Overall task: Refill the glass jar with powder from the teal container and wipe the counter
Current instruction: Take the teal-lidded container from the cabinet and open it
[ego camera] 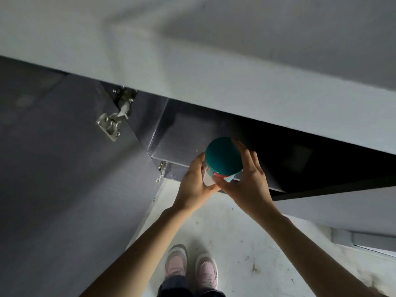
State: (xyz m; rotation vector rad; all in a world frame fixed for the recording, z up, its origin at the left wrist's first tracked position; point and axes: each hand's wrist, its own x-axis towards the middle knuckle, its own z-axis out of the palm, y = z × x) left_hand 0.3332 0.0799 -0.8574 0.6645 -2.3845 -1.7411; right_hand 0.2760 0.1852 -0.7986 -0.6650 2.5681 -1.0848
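Both hands, left hand (194,185) and right hand (246,181), clamp the teal container (222,157) at the open cabinet (192,133); a loosened grip could drop it onto the floor (235,232).

One teal container (222,156) is showing, lid up. Two hands are showing: left hand (196,185), right hand (246,183), each closing its grip on the container's sides. Two pink shoes are showing on the floor (235,232): left shoe (176,261), right shoe (206,271). Two metal hinges are showing on one open cabinet door (53,168): upper hinge (115,118), lower hinge (161,170). One bench (214,82) edge is crossing overhead.
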